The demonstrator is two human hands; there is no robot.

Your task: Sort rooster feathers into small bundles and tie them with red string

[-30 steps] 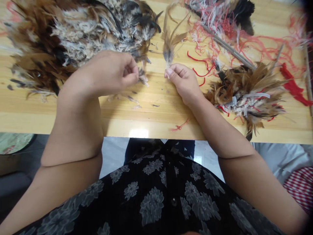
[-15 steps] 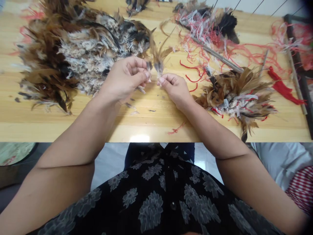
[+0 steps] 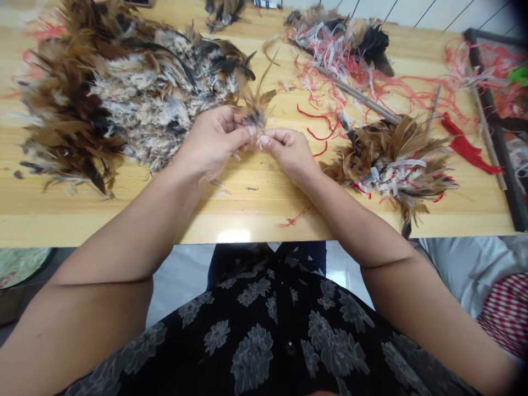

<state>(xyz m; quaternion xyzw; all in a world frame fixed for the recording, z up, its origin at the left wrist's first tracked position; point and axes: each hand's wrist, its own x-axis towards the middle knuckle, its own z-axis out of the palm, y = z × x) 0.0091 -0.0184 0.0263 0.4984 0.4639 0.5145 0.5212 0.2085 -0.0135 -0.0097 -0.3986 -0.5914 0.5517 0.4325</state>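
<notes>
Both hands meet over the pale wooden table [image 3: 264, 209]. The left hand [image 3: 214, 140] and right hand [image 3: 289, 151] have fingers curled in, thumb and forefinger tips pinching the quill end of a small tuft of brown feathers [image 3: 256, 107]. Its tips point away from the person, just right of the large heap of brown and white feathers [image 3: 124, 93]. No writing is readable.

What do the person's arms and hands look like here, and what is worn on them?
Both arms are bare from above the elbow down; no sleeves, gloves, watch or rings show. The left hand and right hand have short, unpainted nails. The shirt is black with grey flower prints and a dark button at its middle.
</notes>
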